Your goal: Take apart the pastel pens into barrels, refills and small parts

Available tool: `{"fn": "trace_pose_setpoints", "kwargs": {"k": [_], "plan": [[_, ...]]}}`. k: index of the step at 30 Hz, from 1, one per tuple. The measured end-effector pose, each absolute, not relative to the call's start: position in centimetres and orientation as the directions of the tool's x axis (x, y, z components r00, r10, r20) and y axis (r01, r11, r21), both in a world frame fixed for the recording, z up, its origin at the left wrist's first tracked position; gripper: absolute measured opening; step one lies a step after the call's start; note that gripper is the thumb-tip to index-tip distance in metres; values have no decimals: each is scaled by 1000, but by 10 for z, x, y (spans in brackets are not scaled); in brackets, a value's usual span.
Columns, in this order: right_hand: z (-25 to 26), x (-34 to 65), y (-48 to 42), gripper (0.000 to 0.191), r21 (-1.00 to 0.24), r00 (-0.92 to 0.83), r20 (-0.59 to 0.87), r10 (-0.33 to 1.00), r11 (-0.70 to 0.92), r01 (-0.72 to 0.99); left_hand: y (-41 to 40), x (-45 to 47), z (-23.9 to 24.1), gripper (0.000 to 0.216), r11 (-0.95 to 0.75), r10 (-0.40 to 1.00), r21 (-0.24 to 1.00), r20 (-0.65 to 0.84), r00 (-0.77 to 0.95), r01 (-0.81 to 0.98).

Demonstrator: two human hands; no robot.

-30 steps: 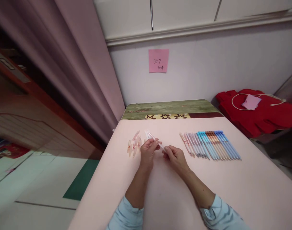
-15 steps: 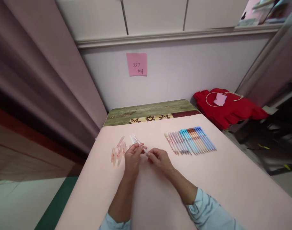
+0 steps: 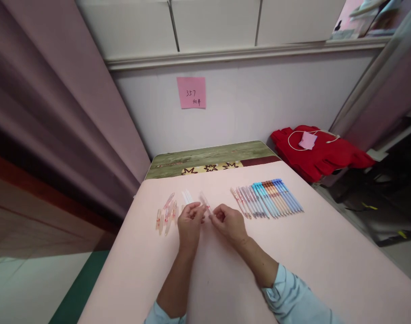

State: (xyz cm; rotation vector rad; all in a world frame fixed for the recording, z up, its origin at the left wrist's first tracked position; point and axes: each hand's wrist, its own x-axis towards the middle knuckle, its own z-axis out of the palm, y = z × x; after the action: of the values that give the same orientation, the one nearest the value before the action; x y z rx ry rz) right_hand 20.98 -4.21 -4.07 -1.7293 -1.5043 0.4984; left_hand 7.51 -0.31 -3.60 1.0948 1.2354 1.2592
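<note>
One slim, translucent pinkish plastic pen barrel [image 3: 206, 204] is slanting up and away from the right hand [image 3: 229, 221], and that grip is narrow: thumb and forefinger are pinching the barrel's lower end. Just to the left of the grip, the left hand [image 3: 190, 225] is curling its fingertips close together right beside the barrel; whether they are touching it or holding anything, I cannot tell. The barrel's upper end is blurring.

Just beyond the left hand, a few thin white rods [image 3: 187, 196] are lying side by side, partly hidden by its fingers. Farther left of the grip, a loose cluster of clear, pinkish and cream pen pieces [image 3: 168, 218] is resting at mixed angles. Over to the right of the grip, a neat slanting row of pens [image 3: 269, 200] is running from pinkish through grey, light blue and brown to deeper blue.

Beneath it all, a smooth pale-pink sheet [image 3: 232, 279] is covering the table, with a green wood-patterned strip [image 3: 205, 157] showing beyond. Farther out, a square pink paper note [image 3: 191, 92] is sticking to the white wall [image 3: 259, 99], while crumpled red cloth [image 3: 327, 157] is lying far right.
</note>
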Motion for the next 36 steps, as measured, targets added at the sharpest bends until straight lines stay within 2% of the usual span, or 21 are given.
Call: {"fn": "trace_pose_setpoints", "kwargs": {"k": [3,5,8,16,24,30,36], "plan": [[-38,228,-40,12,-550,329,118,937,-214,808,-2,69,-36,36,-10,986,1000,10,-165,0],[-35,241,-40,13,-409,393,52,918,-339,847,0,64,-36,32,-50,977,999,53,-207,18],[-29,254,-41,18,-306,446,-17,895,-429,850,1,59,-38,29,-103,966,994,105,-235,23],[-26,256,-41,25,-236,440,2,898,-427,873,3,46,-36,24,-188,922,972,224,-318,138],[-29,266,-42,30,-293,475,69,877,-437,851,-8,1,-36,21,-125,837,971,214,-503,205],[-30,270,-40,24,-260,490,30,871,-467,845,-7,-9,-41,22,-94,836,974,189,-515,205],[-32,269,-38,28,-240,492,65,868,-465,852,-7,-4,-41,21,-86,859,971,185,-477,222]]}}
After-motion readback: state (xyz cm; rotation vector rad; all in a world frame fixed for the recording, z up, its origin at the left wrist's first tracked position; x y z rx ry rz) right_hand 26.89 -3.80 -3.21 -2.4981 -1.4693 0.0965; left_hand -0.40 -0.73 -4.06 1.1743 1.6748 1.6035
